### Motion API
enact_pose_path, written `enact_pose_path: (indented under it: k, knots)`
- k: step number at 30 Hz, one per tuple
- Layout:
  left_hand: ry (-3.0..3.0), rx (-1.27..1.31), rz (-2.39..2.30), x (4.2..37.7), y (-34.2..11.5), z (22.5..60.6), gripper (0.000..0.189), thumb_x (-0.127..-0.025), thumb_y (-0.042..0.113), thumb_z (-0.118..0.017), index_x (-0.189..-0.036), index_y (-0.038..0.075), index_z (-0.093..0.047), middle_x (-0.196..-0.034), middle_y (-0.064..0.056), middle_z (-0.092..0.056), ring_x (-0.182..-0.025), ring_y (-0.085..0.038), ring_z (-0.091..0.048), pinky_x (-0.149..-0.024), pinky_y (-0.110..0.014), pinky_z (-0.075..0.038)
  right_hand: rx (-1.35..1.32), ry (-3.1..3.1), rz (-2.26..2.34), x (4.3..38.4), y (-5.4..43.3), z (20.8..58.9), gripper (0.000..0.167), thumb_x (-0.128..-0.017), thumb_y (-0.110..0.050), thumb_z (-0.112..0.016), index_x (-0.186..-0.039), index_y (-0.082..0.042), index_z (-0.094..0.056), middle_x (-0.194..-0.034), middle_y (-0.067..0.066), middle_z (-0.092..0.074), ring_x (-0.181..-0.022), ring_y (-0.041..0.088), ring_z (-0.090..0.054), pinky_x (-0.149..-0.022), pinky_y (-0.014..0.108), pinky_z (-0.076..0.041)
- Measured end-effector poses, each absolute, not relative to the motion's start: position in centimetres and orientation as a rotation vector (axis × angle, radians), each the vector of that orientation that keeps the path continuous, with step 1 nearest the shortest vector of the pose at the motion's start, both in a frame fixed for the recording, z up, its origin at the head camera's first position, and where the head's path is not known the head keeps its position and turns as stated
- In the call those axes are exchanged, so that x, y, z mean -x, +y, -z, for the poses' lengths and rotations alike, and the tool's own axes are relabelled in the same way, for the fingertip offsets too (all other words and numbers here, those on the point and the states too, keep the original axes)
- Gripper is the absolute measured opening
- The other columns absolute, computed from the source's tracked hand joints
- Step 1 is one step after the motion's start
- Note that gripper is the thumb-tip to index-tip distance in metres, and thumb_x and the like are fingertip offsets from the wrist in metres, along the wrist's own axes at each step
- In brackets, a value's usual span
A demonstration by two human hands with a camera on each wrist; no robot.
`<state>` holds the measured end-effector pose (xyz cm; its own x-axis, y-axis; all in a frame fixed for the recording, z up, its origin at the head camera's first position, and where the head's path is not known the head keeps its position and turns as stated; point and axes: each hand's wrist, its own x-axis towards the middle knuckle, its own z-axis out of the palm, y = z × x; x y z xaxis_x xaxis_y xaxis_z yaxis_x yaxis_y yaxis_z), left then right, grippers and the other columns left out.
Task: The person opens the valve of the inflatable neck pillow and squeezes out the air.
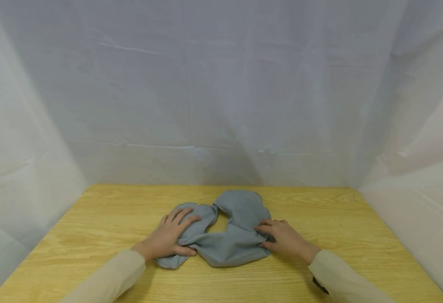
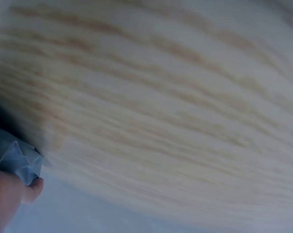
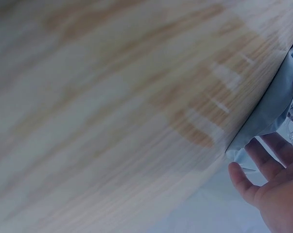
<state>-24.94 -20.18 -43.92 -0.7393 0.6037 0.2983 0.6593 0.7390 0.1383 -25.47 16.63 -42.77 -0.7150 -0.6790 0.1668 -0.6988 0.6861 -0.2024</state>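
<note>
Head view, grey cloth [image 1: 240, 212], rumpled into a loop, left hand [image 1: 168, 236] spread, right hand [image 1: 285, 238] loosely spread.

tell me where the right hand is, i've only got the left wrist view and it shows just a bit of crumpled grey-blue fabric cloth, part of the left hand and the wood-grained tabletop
Observer: In the head view, the bare right hand touches the right side of the crumpled grey-blue fabric cloth.
Operator: and is the cloth one solid patch
Observer: No, an irregular gap in its middle shows the yellow wood-grained tabletop.
Operator: ok, how do the left fingers lie, i can't see them all
Observer: The bare left hand rests on the cloth's left part with its fingers spread.
</note>
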Motion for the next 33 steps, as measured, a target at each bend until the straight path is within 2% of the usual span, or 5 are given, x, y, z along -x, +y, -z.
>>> enact_pose_path:
  k: [14,26,29,33]
  knots:
    - [-2.711,0.988,0.273,25.0,-20.1,43.7,0.091,-0.068,0.072,-0.058,-0.142,0.025,-0.033,-0.141,-0.011,-0.035,-0.127,-0.033,-0.035,-0.086,-0.056,-0.039,-1.153,-2.792,-0.385,25.6,16.8,42.9,0.042,-0.082,-0.031,-0.067,-0.12,-0.014,-0.06,-0.118,0.007,-0.058,-0.103,0.025,-0.058,-0.081,0.049,-0.045]
    - [-2.863,1.24,0.502,24.9,-22.1,41.8,0.101,-0.069,0.062,-0.067,-0.147,0.02,-0.019,-0.151,-0.015,-0.016,-0.136,-0.042,-0.016,-0.096,-0.065,-0.026,-1.17,-2.825,-0.391,25.5,16.6,42.7,0.042,-0.083,-0.03,-0.065,-0.121,-0.014,-0.06,-0.118,0.008,-0.057,-0.104,0.025,-0.058,-0.082,0.049,-0.044]
    - [-2.908,1.218,0.53,24.5,-22.8,41.6,0.101,-0.069,0.062,-0.067,-0.148,0.022,-0.017,-0.153,-0.013,-0.011,-0.138,-0.043,-0.009,-0.098,-0.068,-0.021,-1.181,-2.812,-0.398,25.4,16.6,42.7,0.041,-0.083,-0.031,-0.065,-0.121,-0.014,-0.06,-0.118,0.008,-0.058,-0.104,0.026,-0.058,-0.081,0.05,-0.044]
    - [-2.92,1.195,0.499,24.2,-23.3,41.7,0.103,-0.067,0.066,-0.066,-0.148,0.025,-0.016,-0.154,-0.011,-0.01,-0.138,-0.042,-0.007,-0.098,-0.068,-0.02,-1.183,-2.794,-0.397,25.4,16.6,42.7,0.041,-0.083,-0.031,-0.065,-0.12,-0.014,-0.06,-0.117,0.008,-0.058,-0.103,0.025,-0.059,-0.081,0.049,-0.045]
